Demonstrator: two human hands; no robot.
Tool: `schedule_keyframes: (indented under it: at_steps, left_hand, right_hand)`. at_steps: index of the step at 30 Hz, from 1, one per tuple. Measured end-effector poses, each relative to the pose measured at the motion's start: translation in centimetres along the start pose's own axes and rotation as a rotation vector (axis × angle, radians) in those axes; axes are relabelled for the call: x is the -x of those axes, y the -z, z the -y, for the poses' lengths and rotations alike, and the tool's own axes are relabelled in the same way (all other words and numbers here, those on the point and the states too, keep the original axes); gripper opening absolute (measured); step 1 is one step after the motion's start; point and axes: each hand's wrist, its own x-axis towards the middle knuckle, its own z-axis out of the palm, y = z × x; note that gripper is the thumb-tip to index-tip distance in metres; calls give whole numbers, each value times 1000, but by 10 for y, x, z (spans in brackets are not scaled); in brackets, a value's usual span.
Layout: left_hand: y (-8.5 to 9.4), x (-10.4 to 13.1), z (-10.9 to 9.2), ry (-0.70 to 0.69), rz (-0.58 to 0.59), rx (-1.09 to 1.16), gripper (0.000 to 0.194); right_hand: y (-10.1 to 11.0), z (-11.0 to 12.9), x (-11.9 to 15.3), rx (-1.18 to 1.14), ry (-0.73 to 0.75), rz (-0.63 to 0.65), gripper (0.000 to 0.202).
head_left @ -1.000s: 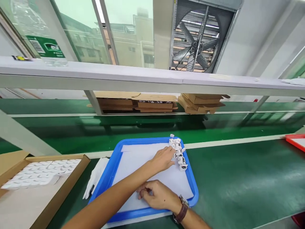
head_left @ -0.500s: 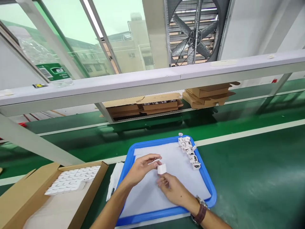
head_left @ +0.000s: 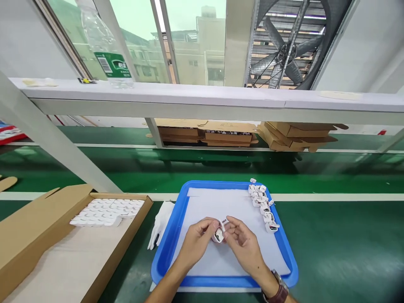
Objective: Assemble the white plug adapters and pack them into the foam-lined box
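Observation:
Between my two hands, over the tray's white sheet, is a small white case [head_left: 217, 235], much like an earbud case. It stands open, and part of its dark inside shows. My left hand [head_left: 198, 240] pinches the case from the left with thumb and fingers. On the other side, my right hand [head_left: 245, 247] has its thumb and fingertips closed at the raised white flap [head_left: 222, 225]. The fingers partly hide the case. Several similar open white cases [head_left: 265, 207] stand in a row along the right side of the blue tray [head_left: 294, 269].
To the left, an open cardboard box [head_left: 118, 252] holds rows of white pieces [head_left: 101, 212]. A white glove-like cloth [head_left: 161, 221] lies between box and tray. Beyond the green table, a white ledge [head_left: 189, 94] carries a plastic bottle [head_left: 110, 54]. Cardboard boxes [head_left: 293, 134] sit further back.
The view has levelled and shifted left. My right hand has risen from beneath the white case to its upper right side. The case has turned, so its dark inside now shows.

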Motion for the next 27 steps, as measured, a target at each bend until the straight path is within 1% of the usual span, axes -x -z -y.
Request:
schedule_keyframes:
  at_steps: [2,5,7,8,11,13,15,18,21,24,27]
  left_hand:
    - [-1,5,0,-39,72,8,29]
    - [1,9,3,-62,105,-31,29]
    - [3,10,7,-76,99,-83,31]
    - [4,10,10,-86,84,-108,32]
    - [4,11,16,-116,25,-170,33]
    - [5,12,17,-129,32,-183,31]
    - [5,13,17,-125,49,-167,32]
    - [5,13,18,-118,28,-119,32]
    - [5,12,22,-123,-19,-71,27]
    - [5,12,24,-120,-46,-15,24]
    - [6,12,20,-106,-17,50,26]
  right_hand:
    - [4,3,-1,20,32,-4,42]
    - [12,11,-3,27,75,105,37]
    - [16,16,-5,49,118,160,36]
    - [17,17,-6,75,142,165,34]
    - [17,18,-7,188,215,150,23]
    - [16,18,-7,265,253,143,20]
    - [16,17,-6,337,304,127,23]
    - [16,17,-5,467,458,123,33]
    - [17,19,-5,588,591,226,45]
    - [20,20,-6,668,650,334,54]
    - [23,21,-7,689,699,350,59]
